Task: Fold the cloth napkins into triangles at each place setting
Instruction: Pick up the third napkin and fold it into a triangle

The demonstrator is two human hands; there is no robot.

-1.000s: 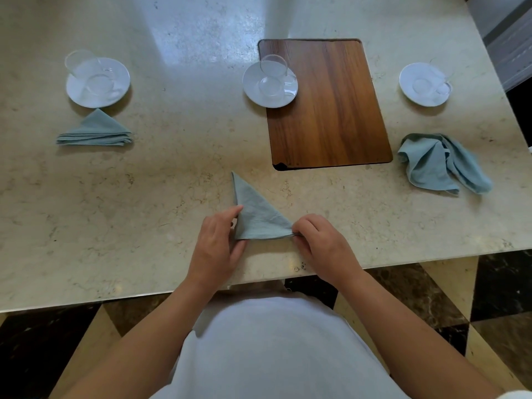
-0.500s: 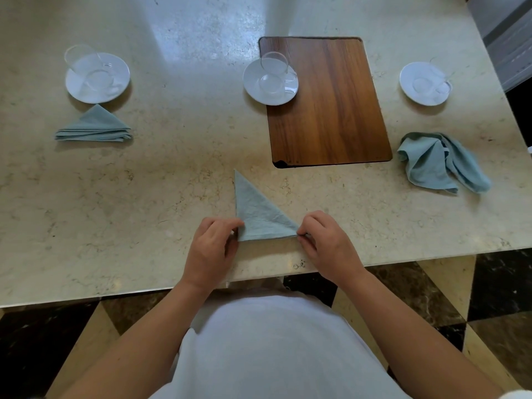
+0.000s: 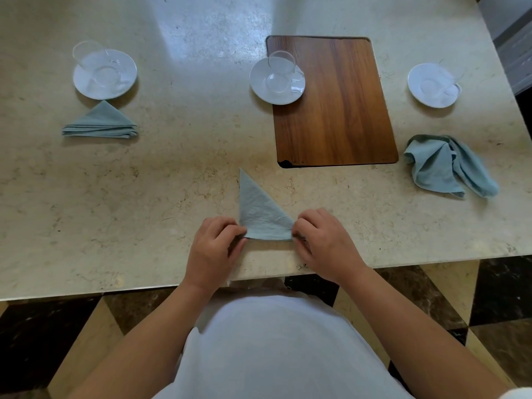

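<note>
Triangle napkin point(image 3: 260, 213), corners pinched by left grip point(image 3: 214, 249) and right grip point(image 3: 324, 243), wooden board point(image 3: 342, 110) beyond, crumpled napkin point(image 3: 443, 165) right

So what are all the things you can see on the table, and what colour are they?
table: one, beige marble, fills the view
wooden board: one, brown, set into the table at centre right
saucers: three, white, in a row at the far side, left, middle, right
glass cups: three, clear, one on each saucer
folded napkin: one, pale blue triangle, below the left saucer
middle napkin: one, pale blue triangle, near edge, pinched at both lower corners
crumpled napkin: one, pale blue, unfolded, below the right saucer
floor: dark and cream tiles
shirt: white
left hand, right hand: bare, holding the middle napkin
</note>
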